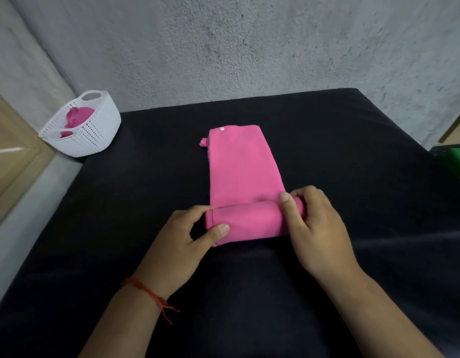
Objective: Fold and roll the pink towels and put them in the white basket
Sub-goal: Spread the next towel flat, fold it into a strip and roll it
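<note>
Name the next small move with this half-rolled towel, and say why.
Probably keep rolling away from the body: both hands, left hand and right hand, pinch the ends of a short roll at the near end of the pink towel, most of which lies flat ahead. The white basket comes later.

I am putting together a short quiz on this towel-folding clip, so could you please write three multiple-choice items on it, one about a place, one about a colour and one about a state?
1. Where does the white basket stand?
A. Far left, off the black surface
B. Between the hands
C. On the flat towel

2. What colour is the cord on the left wrist?
A. Blue
B. Red-orange
C. White

3. How far is the pink towel rolled?
A. Fully rolled
B. Not begun
C. Near end rolled, rest flat

Answers:
1 A, it sits past the black surface corner.
2 B, that cord is red-orange.
3 C, the left hand and right hand grip a roll at the near end.
</note>
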Demonstrator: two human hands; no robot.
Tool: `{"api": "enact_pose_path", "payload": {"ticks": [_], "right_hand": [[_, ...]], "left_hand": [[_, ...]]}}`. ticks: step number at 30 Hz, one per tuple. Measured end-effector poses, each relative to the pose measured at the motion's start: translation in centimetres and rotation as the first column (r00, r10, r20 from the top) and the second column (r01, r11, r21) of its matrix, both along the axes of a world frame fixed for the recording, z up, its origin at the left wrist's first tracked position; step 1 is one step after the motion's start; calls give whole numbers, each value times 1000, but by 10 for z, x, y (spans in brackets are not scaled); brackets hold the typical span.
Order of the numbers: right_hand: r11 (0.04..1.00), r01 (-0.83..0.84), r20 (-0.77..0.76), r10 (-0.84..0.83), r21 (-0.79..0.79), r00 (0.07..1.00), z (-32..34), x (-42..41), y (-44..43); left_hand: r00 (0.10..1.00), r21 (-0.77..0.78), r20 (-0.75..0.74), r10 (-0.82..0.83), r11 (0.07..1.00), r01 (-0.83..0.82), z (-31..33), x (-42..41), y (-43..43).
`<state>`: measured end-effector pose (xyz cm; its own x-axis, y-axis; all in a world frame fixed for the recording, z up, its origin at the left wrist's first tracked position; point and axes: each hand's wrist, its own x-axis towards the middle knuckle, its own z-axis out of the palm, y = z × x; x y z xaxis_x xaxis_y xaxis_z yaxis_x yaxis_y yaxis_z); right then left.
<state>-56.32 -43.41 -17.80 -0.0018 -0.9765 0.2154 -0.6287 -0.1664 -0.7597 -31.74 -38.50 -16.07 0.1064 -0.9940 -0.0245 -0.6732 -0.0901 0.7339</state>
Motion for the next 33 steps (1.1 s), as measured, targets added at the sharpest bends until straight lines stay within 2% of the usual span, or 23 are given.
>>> {"api": "enact_pose_path", "payload": {"ticks": [4, 7, 17, 19, 20, 23, 28, 30, 33], "right_hand": [[997, -66, -43, 67, 33, 997, -5, -3, -2], [995, -80, -108, 86, 59, 990, -4, -5, -3], [1000, -17, -236, 17, 4, 972, -1, 1, 5], [1000, 4, -260, 1, 19, 966, 1, 1, 3], [999, 15, -269, -6, 31, 963, 2, 2, 1], [996, 49, -277, -25, 80, 961, 4, 5, -3], [983, 150, -339, -107, 104, 935, 4, 7, -2], [978, 171, -344, -121, 121, 931, 5, 8, -1], [973, 182, -352, -123, 140, 928, 7, 10, -1]], "left_hand": [[999, -15, 29, 38, 999, -37, -8, -6, -12], [991, -8, 117, 67, 998, -66, -10, -8, -14], [964, 63, 241, 112, 989, -130, -2, -22, -13], [963, 17, 228, 141, 989, -149, -3, -25, -12], [963, -52, 221, 152, 988, -144, -4, -26, -11], [977, -220, 197, 81, 975, -36, -10, -24, -8], [998, -90, 37, -51, 994, 54, -23, -2, -3], [997, -67, 37, -71, 995, 73, -27, 1, -2], [997, -88, 72, -14, 996, 20, -26, -4, -7]]}}
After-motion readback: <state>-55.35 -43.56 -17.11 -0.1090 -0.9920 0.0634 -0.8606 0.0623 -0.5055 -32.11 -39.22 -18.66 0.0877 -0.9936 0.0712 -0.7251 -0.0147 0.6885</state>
